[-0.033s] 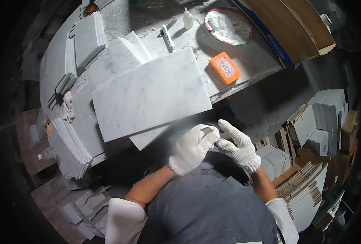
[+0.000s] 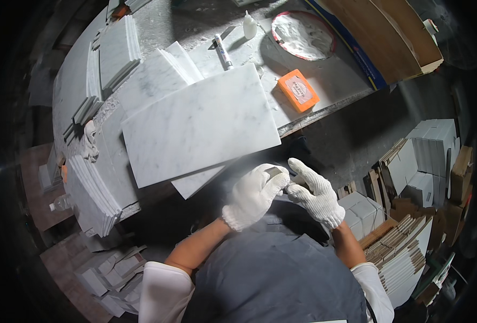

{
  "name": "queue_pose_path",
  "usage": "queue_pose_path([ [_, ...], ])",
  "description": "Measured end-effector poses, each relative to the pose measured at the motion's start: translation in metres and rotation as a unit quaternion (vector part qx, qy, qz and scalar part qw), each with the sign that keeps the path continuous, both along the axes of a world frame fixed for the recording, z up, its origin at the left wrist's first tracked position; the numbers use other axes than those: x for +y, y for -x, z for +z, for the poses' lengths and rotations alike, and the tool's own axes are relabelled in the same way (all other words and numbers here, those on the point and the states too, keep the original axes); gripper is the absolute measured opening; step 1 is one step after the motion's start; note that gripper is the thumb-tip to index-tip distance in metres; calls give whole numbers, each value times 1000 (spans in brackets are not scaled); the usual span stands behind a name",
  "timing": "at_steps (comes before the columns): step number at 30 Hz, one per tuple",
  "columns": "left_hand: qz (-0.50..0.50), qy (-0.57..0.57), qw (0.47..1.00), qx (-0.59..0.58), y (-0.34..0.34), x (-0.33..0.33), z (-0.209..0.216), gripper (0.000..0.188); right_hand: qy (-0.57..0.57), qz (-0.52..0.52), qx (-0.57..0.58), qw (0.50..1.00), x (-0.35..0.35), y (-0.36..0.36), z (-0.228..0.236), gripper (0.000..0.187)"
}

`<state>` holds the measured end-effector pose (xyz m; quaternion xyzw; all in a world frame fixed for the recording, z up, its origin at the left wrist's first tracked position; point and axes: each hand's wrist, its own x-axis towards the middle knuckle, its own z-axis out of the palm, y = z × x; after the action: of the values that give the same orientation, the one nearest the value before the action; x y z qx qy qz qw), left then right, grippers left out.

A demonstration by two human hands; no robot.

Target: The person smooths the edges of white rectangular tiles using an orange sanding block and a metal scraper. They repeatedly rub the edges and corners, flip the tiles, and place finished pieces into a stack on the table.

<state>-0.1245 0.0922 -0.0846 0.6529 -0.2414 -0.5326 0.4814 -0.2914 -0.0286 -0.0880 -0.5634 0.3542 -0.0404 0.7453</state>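
Both my hands wear white knit gloves and meet close in front of my body, just off the near edge of the stone slabs. My left hand (image 2: 253,196) is closed around a small flat grey piece (image 2: 274,171), whose end shows between thumb and fingers; its kind I cannot make out. Beside it, my right hand (image 2: 317,194) has its fingers bent toward the left fingertips, with a dark gap between thumb and forefinger. What its fingertips pinch, if anything, is hidden. A white, grey-veined marble tile (image 2: 200,124) lies ahead of my hands, on top of other tiles.
On the worktable (image 2: 351,75) are an orange block (image 2: 298,90), a marker (image 2: 223,51), a squeeze bottle (image 2: 249,26) and a red-rimmed tub of white paste (image 2: 303,35). Tile stacks (image 2: 90,196) stand at the left. Wrapped white packages (image 2: 432,151) and flattened cardboard (image 2: 397,250) are at the right.
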Motion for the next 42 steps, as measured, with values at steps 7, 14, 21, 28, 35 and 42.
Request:
queue_pose_path([
  [7, -44, -8, 992, -116, 1, 3, 3, 28, 6, 68, 140, 988, -3, -8, 23, 43],
  [14, -52, -7, 998, -44, -6, 15, -5, 27, 66, 124, 200, 970, 2, -9, 12, 26],
  [21, 11, 60, 985, 161, -5, 30, -21, 19, 72, 113, 149, 980, -1, -4, 5, 21],
  [28, 55, 34, 992, 109, -23, 58, -32, 16, 39, -49, 186, 981, -20, -11, 23, 38],
  [35, -16, -14, 999, 36, -25, 61, -40, 34, -106, -59, 71, 990, 0, -12, 4, 41],
  [42, 53, 89, 995, 6, -5, 40, -38, 30, -133, -31, 75, 988, 10, -9, -4, 29],
])
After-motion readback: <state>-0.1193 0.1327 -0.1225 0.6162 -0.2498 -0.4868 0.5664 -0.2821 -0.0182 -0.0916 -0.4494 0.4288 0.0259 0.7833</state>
